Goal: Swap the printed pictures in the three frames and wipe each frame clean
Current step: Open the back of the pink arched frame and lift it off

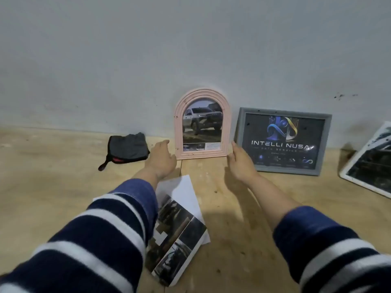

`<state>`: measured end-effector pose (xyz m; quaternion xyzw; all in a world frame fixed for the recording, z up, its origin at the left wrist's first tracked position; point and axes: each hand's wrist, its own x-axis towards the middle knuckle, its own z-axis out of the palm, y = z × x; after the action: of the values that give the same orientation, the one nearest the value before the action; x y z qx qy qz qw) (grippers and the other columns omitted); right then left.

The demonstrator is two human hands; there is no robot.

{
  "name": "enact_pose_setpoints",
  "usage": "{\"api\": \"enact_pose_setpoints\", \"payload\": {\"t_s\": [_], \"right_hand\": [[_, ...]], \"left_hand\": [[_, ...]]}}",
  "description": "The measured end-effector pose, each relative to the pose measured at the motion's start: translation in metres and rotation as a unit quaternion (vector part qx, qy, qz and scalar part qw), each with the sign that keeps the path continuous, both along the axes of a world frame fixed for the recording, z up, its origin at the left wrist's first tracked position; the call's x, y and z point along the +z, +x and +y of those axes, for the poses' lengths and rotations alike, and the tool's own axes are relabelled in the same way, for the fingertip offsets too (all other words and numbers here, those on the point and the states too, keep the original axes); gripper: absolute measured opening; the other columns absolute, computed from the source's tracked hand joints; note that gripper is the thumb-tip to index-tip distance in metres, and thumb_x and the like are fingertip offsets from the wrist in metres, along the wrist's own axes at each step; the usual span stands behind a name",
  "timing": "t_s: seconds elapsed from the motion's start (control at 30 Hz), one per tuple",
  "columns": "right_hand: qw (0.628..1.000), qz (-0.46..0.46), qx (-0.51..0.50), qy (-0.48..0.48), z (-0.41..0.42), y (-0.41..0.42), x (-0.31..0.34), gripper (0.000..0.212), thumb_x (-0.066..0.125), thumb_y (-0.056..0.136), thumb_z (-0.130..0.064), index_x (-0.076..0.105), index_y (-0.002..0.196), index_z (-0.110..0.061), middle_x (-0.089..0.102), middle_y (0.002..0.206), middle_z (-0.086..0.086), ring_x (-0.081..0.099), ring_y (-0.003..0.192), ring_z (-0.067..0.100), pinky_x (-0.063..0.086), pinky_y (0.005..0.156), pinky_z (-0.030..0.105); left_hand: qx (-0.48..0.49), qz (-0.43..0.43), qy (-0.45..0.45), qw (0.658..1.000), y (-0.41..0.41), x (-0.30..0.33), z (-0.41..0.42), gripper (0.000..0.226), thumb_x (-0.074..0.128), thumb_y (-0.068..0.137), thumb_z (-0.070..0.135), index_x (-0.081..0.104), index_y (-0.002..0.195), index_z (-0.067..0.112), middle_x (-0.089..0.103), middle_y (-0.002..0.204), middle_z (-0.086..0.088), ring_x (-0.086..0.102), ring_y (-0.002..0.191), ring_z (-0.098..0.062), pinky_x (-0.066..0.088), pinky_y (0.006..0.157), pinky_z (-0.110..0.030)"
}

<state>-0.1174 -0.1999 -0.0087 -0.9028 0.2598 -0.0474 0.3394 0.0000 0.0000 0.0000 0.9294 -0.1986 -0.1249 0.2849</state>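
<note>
We reach both arms forward, sleeves in navy and white stripes pushed up to mid-forearm, wrists bare. Our left hand sits palm turned inward toward the right, fingers straight and loosely together, thumb uppermost. Our right hand mirrors it, palm facing left, fingers extended upward and forward, relaxed. The two hands stand apart with a gap between them, neither curled round anything. Whether the fingertips touch anything we cannot tell.

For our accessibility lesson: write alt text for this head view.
Two hands, left and right, flank an upright pink frame against a wall; a grey frame leans to its right, a dark cloth lies left, prints nearer.
</note>
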Motion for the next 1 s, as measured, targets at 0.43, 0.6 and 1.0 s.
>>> {"api": "enact_pose_setpoints", "payload": {"t_s": [0.43,0.6,1.0], "right_hand": [[0.977,-0.044,-0.125,0.167,-0.046,0.101,0.014,0.045,0.030,0.095,0.000,0.046,0.135,-0.010,0.056,0.128,0.010,0.053,0.116,0.030,0.045,0.099,0.041],[0.974,-0.083,-0.132,0.164,-0.044,0.102,0.013,0.046,0.030,0.095,0.004,0.058,0.127,-0.013,0.063,0.115,0.008,0.059,0.105,0.029,0.050,0.090,0.036],[0.983,-0.153,-0.062,0.082,-0.033,0.041,0.084,0.034,0.037,0.101,-0.012,0.060,0.126,-0.017,0.062,0.122,0.000,0.053,0.106,0.014,0.037,0.087,0.024]], "left_hand": [[0.104,0.162,-0.186,0.964,0.042,0.005,-0.067,0.050,0.054,0.089,0.001,0.036,0.134,0.011,0.053,0.118,-0.008,0.052,0.112,-0.025,0.041,0.082,-0.030],[0.123,0.179,-0.223,0.950,0.042,0.007,-0.071,0.039,0.050,0.094,0.011,0.037,0.131,0.013,0.052,0.110,-0.002,0.050,0.092,-0.014,0.039,0.067,-0.022],[0.178,0.269,-0.375,0.869,-0.001,0.044,-0.040,0.033,0.018,0.102,0.028,0.045,0.082,0.022,0.057,0.083,-0.002,0.052,0.081,-0.015,0.035,0.087,-0.038]]}}
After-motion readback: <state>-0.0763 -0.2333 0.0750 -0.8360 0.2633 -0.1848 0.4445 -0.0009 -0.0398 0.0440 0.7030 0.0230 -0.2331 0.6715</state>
